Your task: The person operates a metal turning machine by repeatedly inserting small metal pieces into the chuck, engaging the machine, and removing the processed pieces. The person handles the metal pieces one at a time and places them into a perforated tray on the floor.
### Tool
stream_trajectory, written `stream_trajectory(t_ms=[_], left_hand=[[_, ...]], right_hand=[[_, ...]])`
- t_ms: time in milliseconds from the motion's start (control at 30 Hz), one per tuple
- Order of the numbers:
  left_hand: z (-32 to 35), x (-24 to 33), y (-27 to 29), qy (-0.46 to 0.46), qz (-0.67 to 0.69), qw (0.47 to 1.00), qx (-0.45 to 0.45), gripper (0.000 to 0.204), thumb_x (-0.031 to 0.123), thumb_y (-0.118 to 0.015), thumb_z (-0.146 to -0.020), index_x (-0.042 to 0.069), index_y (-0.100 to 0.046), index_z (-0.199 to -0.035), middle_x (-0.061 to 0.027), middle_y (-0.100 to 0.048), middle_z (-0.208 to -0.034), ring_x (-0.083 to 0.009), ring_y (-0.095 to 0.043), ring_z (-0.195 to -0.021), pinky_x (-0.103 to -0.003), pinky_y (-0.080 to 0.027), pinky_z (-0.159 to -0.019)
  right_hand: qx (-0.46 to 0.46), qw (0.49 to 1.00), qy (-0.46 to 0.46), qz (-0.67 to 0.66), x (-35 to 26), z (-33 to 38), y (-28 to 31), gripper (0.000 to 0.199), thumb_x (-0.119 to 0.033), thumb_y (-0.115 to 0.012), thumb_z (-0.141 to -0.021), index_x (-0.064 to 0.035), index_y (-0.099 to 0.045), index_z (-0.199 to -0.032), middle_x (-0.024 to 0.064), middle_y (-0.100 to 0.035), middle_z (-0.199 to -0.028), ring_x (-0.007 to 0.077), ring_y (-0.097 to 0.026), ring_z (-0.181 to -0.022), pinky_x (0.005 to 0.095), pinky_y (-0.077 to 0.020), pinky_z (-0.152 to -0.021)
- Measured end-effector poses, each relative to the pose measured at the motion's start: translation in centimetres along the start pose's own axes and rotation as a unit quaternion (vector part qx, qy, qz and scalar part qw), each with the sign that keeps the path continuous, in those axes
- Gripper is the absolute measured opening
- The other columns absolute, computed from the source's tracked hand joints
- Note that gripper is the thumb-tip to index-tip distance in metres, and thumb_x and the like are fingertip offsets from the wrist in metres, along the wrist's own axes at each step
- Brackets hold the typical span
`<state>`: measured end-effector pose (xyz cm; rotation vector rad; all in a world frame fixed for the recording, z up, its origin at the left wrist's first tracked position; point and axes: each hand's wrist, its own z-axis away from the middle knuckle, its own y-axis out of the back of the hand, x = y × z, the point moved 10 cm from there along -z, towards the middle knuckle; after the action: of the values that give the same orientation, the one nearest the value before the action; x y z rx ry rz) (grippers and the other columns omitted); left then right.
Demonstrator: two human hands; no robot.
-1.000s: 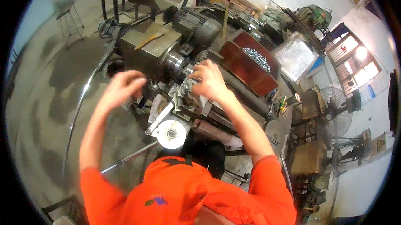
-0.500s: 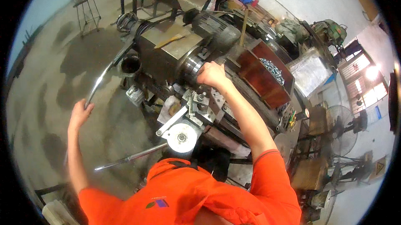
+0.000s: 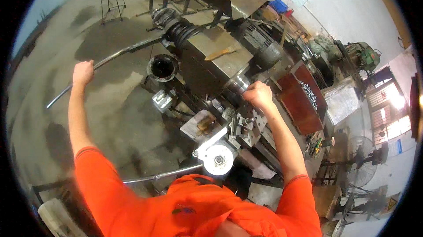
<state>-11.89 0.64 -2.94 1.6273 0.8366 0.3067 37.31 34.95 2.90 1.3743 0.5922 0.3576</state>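
Over stained floor (image 3: pixel 116 109), left hand (image 3: pixel 83 73) clasps a bar (image 3: pixel 109 58); right hand (image 3: pixel 258 94) curls, hold hidden.

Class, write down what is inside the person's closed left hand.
The left hand holds a metal bar, visible on both sides; the gripped stretch itself is covered.

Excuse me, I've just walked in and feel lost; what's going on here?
A person in an orange shirt is at a grey metal machine. The left hand grips a long silvery metal bar; the right hand is curled at a shiny, round metal chuck; whether it holds anything is hidden. A tan brush lies on the machine's box-shaped housing, and a reddish-brown box of small silvery pieces stands to the right.
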Motion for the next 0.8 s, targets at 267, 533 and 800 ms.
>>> stream_trajectory(t_ms=[267,533,800], left_hand=[[1.9,6.1,4.8,0.015,0.334,0.908,0.254,0.027,0.021,-0.062,-0.075,0.003,-0.063,-0.095,-0.0157,-0.063,-0.090,-0.0285,-0.060,-0.087,-0.035,-0.047,-0.076],[5.3,27.6,-19.3,0.052,0.481,0.850,-0.208,0.057,0.034,-0.069,-0.068,-0.005,-0.055,-0.107,-0.0210,-0.062,-0.088,-0.0329,-0.060,-0.083,-0.039,-0.047,-0.075],[1.7,29.9,-12.9,-0.141,0.087,0.967,-0.193,0.025,0.025,-0.060,-0.074,0.011,-0.058,-0.094,-0.0117,-0.062,-0.094,-0.0303,-0.061,-0.085,-0.042,-0.048,-0.073]], right_hand=[[0.163,0.973,0.161,-0.026,0.1,5.2,4.3,0.031,-0.022,-0.058,-0.054,-0.0100,-0.067,-0.082,0.0063,-0.060,-0.105,0.0256,-0.049,-0.102,0.0422,-0.0334,-0.092],[0.199,0.978,0.040,-0.045,13.6,19.8,7.1,0.031,-0.015,-0.060,-0.053,-0.0062,-0.066,-0.082,0.0110,-0.062,-0.097,0.0302,-0.055,-0.087,0.0372,-0.0418,-0.083],[0.211,0.943,-0.257,-0.033,30.1,37.0,2.7,0.034,-0.009,-0.058,-0.054,-0.0028,-0.066,-0.087,0.0183,-0.062,-0.089,0.0336,-0.057,-0.090,0.0362,-0.0447,-0.080]])
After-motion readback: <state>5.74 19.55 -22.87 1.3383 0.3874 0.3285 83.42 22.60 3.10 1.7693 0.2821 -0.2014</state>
